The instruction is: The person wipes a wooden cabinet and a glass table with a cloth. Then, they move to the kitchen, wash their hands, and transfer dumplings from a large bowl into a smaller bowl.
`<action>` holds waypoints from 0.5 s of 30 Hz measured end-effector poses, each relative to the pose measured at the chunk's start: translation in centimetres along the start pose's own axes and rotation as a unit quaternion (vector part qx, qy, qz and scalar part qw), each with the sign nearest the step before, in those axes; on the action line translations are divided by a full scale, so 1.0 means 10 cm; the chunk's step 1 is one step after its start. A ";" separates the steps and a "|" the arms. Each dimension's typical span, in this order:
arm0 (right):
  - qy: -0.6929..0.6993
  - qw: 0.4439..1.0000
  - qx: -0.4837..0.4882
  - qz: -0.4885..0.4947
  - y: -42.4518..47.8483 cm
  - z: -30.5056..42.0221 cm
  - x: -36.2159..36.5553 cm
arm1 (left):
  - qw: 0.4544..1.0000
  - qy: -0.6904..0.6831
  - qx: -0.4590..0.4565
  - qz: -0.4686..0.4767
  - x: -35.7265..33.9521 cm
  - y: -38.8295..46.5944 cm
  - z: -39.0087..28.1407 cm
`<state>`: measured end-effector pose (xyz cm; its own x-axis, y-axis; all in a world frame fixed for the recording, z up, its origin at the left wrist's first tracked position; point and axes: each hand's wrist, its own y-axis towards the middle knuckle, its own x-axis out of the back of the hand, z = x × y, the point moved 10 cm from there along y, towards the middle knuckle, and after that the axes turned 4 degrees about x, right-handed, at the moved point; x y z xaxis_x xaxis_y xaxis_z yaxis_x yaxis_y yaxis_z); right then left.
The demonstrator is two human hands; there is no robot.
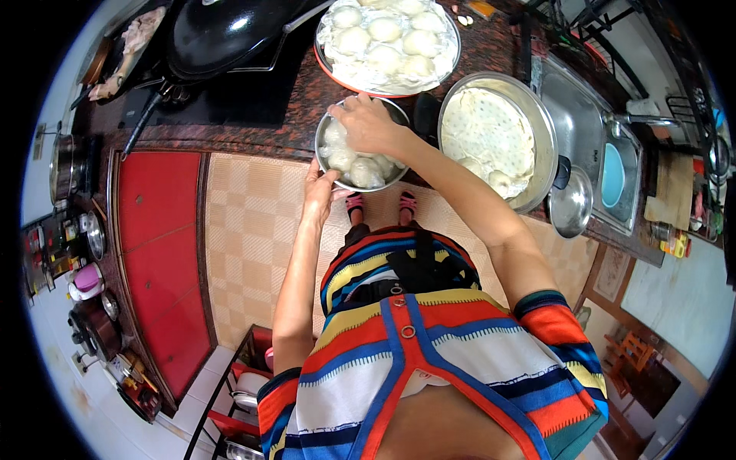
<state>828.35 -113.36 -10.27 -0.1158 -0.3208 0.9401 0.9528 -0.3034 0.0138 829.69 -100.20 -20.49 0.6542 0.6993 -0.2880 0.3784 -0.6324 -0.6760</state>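
Observation:
A metal bowl [319, 135] holds several pale, rounded dough pieces [367, 172] wrapped in clear plastic. My left hand [322, 187] grips the bowl's near left rim, thumb over the edge. Inside the bowl, toward its far side, my right hand [368, 123] reaches down among the pieces; its fingertips are partly hidden, so what it holds cannot be told. Beyond the bowl, a round tray [458, 49] lined with white sheeting bears several dough buns [384, 29]. To the right, a steamer pot [546, 138] has a perforated, cloth-like lining with a few buns at its near edge.
At the far left, a black wok [218, 34] and another long-handled pan [141, 126] stand on the cooktop. A metal lid [570, 201] lies between the steamer pot and the sink [566, 92]. A blue basin [613, 175] sits in the sink. The granite counter edge [253, 144] runs before me.

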 end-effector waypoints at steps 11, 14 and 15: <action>0.168 0.978 -0.076 -0.098 -1.28 -0.75 0.86 | 0.999 -0.047 -0.001 0.011 0.06 0.05 0.09; 0.129 0.988 -0.088 0.009 -1.88 -1.09 0.61 | 0.999 -0.043 0.010 0.011 -0.01 0.03 0.05; 0.116 0.988 -0.086 0.048 -2.03 -1.14 0.44 | 0.999 -0.040 0.014 0.013 -0.03 0.02 0.04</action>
<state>805.25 -118.87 -10.30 -0.1075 -0.5465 0.8305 0.9028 -0.4036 -0.1488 829.33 -100.39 -20.80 0.6078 0.7087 -0.3583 0.3434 -0.6414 -0.6860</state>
